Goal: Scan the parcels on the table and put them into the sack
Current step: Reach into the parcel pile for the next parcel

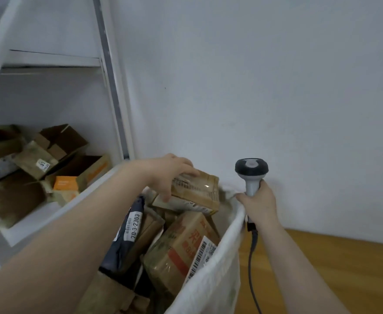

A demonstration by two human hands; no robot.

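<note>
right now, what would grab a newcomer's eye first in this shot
The left hand grips a small brown taped cardboard parcel at centre, over the open white woven sack packed with other parcels. Just right of it, the right hand holds an upright grey-and-black barcode scanner at the sack's rim. At far left, open cardboard boxes crowd a white shelf.

1. One view: the head camera, worn by the person, faces forward and down into the open sack (213,279) at 6 o'clock.
2. Range: close; both forearms enter from the bottom edge. The left hand (167,175), gripping a parcel (197,191), sits near centre; the right hand (259,205), gripping the scanner (251,169), at 4 o'clock.
3. Periphery: shelf (50,214) at 9 o'clock, wall (254,75) from 12 to 3 o'clock.
</note>
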